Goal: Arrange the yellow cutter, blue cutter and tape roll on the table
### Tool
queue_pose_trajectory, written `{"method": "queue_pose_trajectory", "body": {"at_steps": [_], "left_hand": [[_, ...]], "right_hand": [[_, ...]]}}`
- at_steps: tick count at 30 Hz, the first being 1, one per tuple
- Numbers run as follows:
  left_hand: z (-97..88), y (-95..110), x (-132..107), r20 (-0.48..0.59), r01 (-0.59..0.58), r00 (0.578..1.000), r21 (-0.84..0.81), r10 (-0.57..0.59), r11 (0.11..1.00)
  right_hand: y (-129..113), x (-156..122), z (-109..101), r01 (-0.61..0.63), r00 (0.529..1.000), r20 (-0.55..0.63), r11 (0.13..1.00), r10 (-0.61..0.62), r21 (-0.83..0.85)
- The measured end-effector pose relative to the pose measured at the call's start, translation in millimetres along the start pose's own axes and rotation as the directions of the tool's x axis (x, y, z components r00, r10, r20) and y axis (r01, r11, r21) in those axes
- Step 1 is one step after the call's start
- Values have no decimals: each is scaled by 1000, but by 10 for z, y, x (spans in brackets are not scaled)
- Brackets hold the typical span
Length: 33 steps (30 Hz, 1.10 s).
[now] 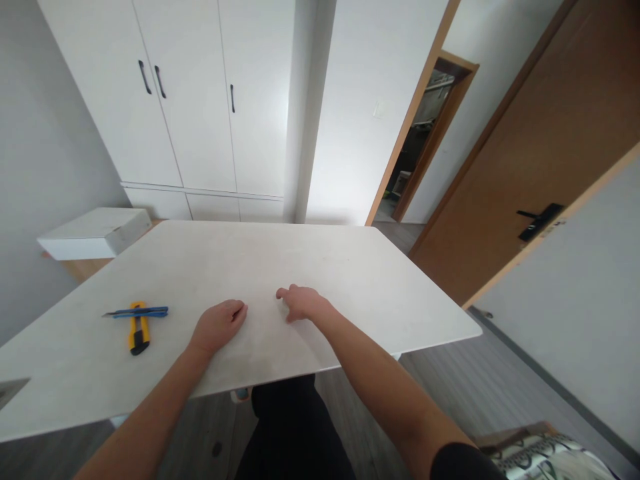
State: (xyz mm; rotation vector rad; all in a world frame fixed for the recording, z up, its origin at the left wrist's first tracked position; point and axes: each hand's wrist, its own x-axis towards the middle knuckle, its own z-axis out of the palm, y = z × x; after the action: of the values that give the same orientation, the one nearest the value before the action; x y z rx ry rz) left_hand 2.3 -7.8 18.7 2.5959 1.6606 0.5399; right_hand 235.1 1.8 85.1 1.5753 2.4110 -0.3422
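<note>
My left hand [220, 325] rests on the white table [350, 280] with its fingers curled in, and nothing shows in it. To its right, my right hand [299, 303] is at the tabletop, thumb and index finger apart and nothing held; whether its fingertips touch the surface I cannot tell. Left of my left hand lies a yellow utility knife [143, 328] with a black end. Across its upper part rests a slim blue tool [155, 311] with a thin pointed tip, looking like tweezers or a craft knife. Neither hand touches these two.
A white box [95, 233] stands beyond the table's far left corner. White cupboards [200, 100] line the back wall. At right is a brown door [525, 147] with a black handle. A grey recessed plate [13, 390] sits at the table's left edge. Patterned fabric [550, 457] shows lower right.
</note>
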Motion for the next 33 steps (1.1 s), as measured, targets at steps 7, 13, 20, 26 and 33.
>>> {"method": "queue_pose_trajectory", "body": {"at_steps": [7,13,20,26,33], "left_hand": [[21,-39,4,18,-14,1000,-34,15,999],[37,-34,15,5,-4,1000,-58,4,998],[71,-46,26,-3,-9,1000,-46,9,999],[59,-63,4,6,-18,1000,-29,18,999],[64,-54,10,6,-22,1000,-7,22,1000]], "right_hand": [[288,-5,73,-13,1000,-23,997,11,-72],[1457,-557,-90,-465,884,-55,885,464,-12],[2213,-948,-61,-618,786,37,781,618,86],[2296,-953,129,-628,777,137,741,615,236],[2271,-1067,100,-689,717,166,652,677,317]]}}
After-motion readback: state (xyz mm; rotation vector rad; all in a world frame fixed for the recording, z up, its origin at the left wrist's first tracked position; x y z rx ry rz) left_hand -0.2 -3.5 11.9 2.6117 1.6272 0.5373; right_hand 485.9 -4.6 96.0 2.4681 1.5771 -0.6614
